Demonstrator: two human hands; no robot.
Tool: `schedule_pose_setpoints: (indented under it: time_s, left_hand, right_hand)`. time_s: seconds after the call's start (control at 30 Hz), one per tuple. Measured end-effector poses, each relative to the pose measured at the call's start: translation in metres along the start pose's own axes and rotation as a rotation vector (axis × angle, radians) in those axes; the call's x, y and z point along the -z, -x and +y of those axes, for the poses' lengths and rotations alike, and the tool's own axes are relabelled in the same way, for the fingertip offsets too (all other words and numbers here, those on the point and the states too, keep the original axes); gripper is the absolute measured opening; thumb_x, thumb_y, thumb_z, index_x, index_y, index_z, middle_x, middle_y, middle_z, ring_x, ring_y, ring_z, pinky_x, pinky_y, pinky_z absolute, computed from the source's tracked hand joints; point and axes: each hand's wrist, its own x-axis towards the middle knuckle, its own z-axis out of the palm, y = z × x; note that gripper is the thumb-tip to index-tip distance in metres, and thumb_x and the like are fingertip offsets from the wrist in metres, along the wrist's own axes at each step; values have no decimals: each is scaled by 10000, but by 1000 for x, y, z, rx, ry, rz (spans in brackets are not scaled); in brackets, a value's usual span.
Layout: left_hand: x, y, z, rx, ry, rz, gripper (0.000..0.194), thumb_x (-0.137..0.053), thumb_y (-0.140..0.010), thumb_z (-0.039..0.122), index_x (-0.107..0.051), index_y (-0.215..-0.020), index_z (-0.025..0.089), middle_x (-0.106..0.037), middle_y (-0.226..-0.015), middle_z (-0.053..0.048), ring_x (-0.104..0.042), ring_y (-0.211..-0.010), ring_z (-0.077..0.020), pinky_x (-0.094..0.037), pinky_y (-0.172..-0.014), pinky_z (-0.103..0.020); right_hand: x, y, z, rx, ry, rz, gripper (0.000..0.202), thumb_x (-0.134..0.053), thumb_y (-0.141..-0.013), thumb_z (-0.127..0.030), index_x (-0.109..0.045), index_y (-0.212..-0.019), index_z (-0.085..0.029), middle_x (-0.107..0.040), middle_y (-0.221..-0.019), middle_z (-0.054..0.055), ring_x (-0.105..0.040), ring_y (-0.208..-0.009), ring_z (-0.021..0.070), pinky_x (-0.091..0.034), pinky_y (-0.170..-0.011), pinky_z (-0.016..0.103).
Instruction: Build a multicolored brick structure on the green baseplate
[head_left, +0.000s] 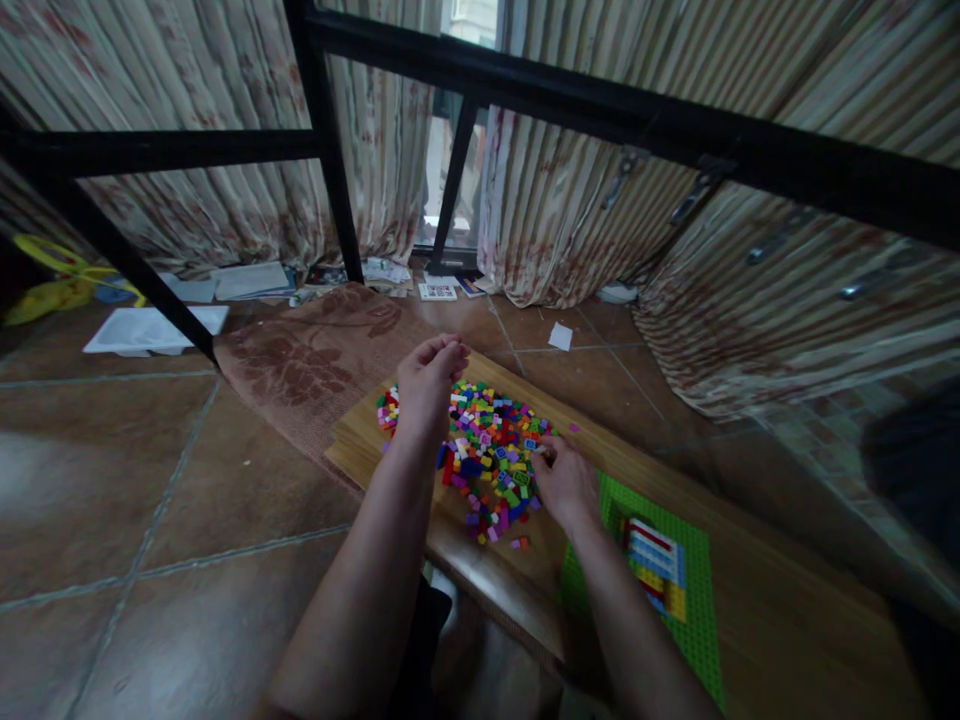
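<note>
A spread of small colourful bricks (487,430) covers the near part of a wooden table (772,560). Above the far left side of this pile is my left hand (431,385), its fingers pinched together; whatever they hold is too small to make out. My right hand (566,485) is at the pile's right edge, thumb and fingers closed on a small pale piece (541,450). To the right lies a green baseplate (697,570), partly hidden by my right forearm. On it stands a build of white, blue, yellow and red bricks (656,560).
A black metal frame (562,85) crosses the view beyond the table, before striped curtains (555,210). A brown patterned cloth (307,370) lies left of the table. On the tiled floor are a white tray (154,330), papers (251,281) and a white slip (560,336).
</note>
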Motion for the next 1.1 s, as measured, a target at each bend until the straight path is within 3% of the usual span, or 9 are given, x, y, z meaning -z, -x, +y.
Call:
schedule_pose_setpoints:
  time_s: [0.17, 0.27, 0.37, 0.47, 0.57, 0.7, 0.8, 0.93, 1.1]
  left_hand:
    - [-4, 2, -3, -6, -79, -28, 226, -714, -619, 259, -667, -804, 136, -631, -684, 6, -517, -577, -57, -402, -580, -165]
    - [-10, 5, -8, -10, -200, -86, 206, -700, -636, 286, -668, -780, 142, -626, -673, 11, -533, -592, -73, -413, -589, -178]
    - [-19, 14, -19, 27, -351, -224, 214, -694, -655, 317, -673, -774, 141, -634, -680, 7, -548, -613, -91, -425, -605, -195]
    - [-28, 32, -35, 78, -523, -487, 249, -665, -710, 372, -680, -790, 136, -632, -683, 3, -541, -616, -109, -420, -595, -214]
    - [-37, 61, -49, 96, -653, -808, 273, -606, -779, 398, -684, -825, 141, -632, -710, 0, -533, -637, -119, -410, -596, -222]
    - [-44, 116, -53, 144, -820, -1161, 273, -534, -832, 375, -691, -798, 154, -640, -734, -10, -554, -675, -131, -408, -622, -228]
    - [-43, 155, -56, 255, -941, -1325, 274, -521, -838, 372, -695, -800, 164, -651, -714, -10, -566, -663, -134, -376, -583, -223]
    - [-38, 188, -76, 421, -983, -1357, 252, -536, -812, 345, -658, -722, 144, -603, -644, -1, -517, -607, -122, -338, -538, -221]
    - [-37, 195, -97, 756, -733, -1211, 189, -590, -747, 303, -605, -663, 135, -550, -603, 18, -486, -573, -106, -352, -552, -228]
  right_hand:
    - [6, 11, -12, -5, -65, 103, 271, -536, -852, -240, -659, -1084, -173, -689, -1016, 100, -629, -987, 243, -467, -883, 358]
    - [16, 33, -15, 43, -299, 198, 302, -536, -852, -258, -628, -1131, -187, -674, -1012, 80, -637, -923, 211, -498, -838, 339]
    - [23, 67, -11, 43, -623, 177, 298, -569, -844, -288, -611, -1127, -203, -656, -1008, 61, -651, -829, 169, -528, -738, 281]
    - [26, 106, 4, -69, -886, 95, 302, -613, -833, -314, -600, -1115, -209, -659, -972, 48, -658, -764, 152, -531, -668, 256]
    - [28, 142, 26, -203, -988, 16, 287, -646, -819, -338, -606, -1070, -205, -682, -873, 36, -655, -714, 151, -519, -616, 243]
    - [38, 179, 55, -319, -968, 80, 309, -683, -780, -346, -616, -1041, -193, -701, -856, 51, -674, -735, 168, -534, -614, 247]
    - [50, 195, 72, -345, -911, 129, 396, -680, -773, -354, -593, -1121, -188, -708, -898, 67, -691, -712, 176, -566, -615, 271]
    - [62, 205, 83, -251, -704, 156, 443, -642, -799, -314, -565, -1219, -193, -705, -968, 80, -708, -774, 192, -593, -666, 303]
    - [68, 205, 88, -114, -482, 213, 411, -602, -833, -282, -576, -1236, -204, -678, -1054, 87, -689, -867, 193, -583, -760, 321]
